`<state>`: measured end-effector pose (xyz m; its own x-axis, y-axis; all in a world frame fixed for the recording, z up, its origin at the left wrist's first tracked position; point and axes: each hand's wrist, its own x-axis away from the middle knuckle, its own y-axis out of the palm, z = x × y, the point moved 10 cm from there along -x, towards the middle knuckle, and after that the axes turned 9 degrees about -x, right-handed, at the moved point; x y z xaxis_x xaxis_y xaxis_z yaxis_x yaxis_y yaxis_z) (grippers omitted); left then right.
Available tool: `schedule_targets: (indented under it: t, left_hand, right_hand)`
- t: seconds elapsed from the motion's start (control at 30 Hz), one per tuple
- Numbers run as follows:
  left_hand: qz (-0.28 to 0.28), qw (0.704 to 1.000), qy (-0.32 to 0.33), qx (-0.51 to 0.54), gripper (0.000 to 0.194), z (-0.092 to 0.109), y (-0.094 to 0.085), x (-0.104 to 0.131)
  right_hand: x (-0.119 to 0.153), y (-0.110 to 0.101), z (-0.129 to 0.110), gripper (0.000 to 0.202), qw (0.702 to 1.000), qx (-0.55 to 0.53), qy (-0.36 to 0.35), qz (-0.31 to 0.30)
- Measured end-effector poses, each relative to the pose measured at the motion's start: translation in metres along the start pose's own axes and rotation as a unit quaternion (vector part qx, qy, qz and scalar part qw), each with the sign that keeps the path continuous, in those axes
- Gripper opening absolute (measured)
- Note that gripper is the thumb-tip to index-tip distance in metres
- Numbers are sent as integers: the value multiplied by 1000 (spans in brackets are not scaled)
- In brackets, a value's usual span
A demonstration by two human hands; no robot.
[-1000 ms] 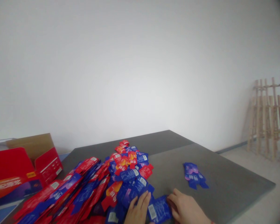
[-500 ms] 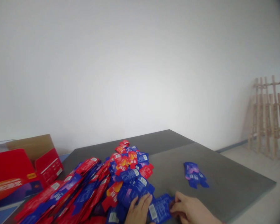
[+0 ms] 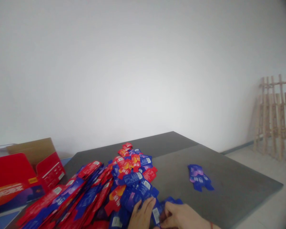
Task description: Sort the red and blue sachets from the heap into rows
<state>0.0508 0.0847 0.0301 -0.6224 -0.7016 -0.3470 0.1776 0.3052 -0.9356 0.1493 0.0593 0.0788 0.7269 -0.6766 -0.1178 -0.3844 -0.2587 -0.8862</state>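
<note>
My right hand (image 3: 180,216) is closed, its thumb and fingers pinching a blue flattened carton (image 3: 156,213) with a white barcode patch, near the front of the table. Part of that carton is hidden behind the fingers, and more blue card shows beyond them. Beside it on the left, my left hand (image 3: 143,214) lies with its fingers stretched out over the edge of a pile of flattened red and blue cartons (image 3: 132,178). Its fingertips touch the blue cartons there. Farther right, apart from the pile, lie blue flattened cartons with a purple print (image 3: 200,178).
Overlapping rows of red and blue flattened cartons (image 3: 85,194) spread across the table's left side. An open red and blue cardboard box (image 3: 11,173) stands at far left. The dark grey table (image 3: 235,184) reaches toward a white wall. Wooden racks (image 3: 276,114) lean at right.
My right hand has moved left, closer to my left hand, and now covers more of the blue carton. My left hand stays in nearly the same place.
</note>
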Motion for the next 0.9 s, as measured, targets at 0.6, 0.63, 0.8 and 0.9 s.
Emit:
schedule_targets:
  t: [0.6, 0.63, 0.8, 0.9]
  left_hand:
    - [-8, 1000, -11, 2, 68, -8, 25, 1]
    - [-16, 1000, -15, 3, 67, -8, 25, 0]
    - [-17, 999, -28, 2, 59, -10, 22, -1]
    - [-11, 1000, -26, 1, 59, -10, 24, -1]
  right_hand:
    - [-33, -2, 15, 23, 994, 59, 75, 56]
    - [-26, -8, 26, 24, 991, 57, 97, 72]
    - [11, -23, 68, 28, 977, 59, 173, 111]
    - [19, -16, 66, 27, 977, 64, 170, 107]
